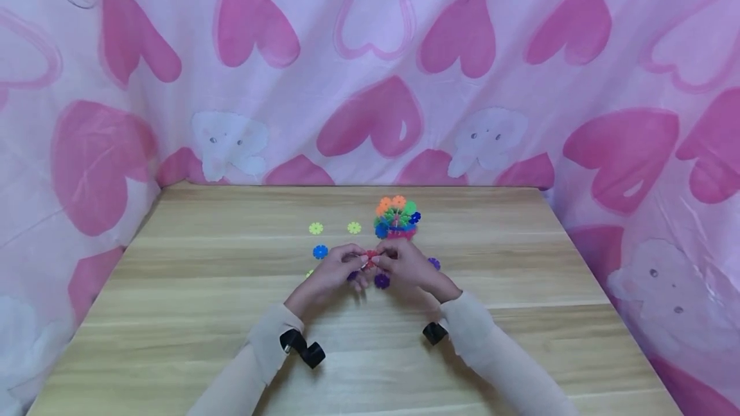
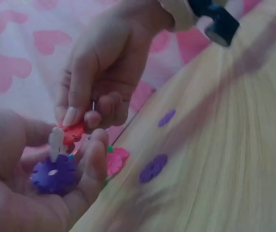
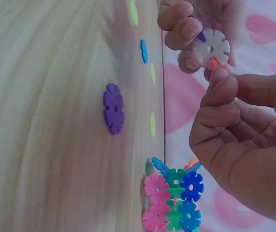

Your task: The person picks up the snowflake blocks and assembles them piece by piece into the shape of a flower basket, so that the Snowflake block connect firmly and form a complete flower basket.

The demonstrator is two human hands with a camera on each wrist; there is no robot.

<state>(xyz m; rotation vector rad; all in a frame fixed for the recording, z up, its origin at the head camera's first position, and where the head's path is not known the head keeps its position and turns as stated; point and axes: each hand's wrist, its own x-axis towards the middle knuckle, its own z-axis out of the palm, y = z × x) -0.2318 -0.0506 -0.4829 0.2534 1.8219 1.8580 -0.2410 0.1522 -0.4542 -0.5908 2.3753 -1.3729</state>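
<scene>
Near the middle of the table, my two hands meet around small notched snowflake discs. In my left hand (image 1: pixel 331 273) I hold a purple disc (image 2: pixel 54 175) joined to an upright white disc (image 3: pixel 215 47). My right hand (image 1: pixel 409 266) pinches a red disc (image 2: pixel 73 132) between thumb and fingers, its edge touching the white disc. Whether the red disc's slot is seated in the white one cannot be told. Fingers partly cover all these discs in the head view.
Just beyond my hands stands a multicoloured assembly of joined discs (image 1: pixel 397 218). Loose yellow discs (image 1: pixel 315 228) and a blue disc (image 1: pixel 320 251) lie to the left. One loose purple disc (image 1: pixel 381 281) lies close under my right hand, another purple disc (image 1: pixel 434 264) right of it.
</scene>
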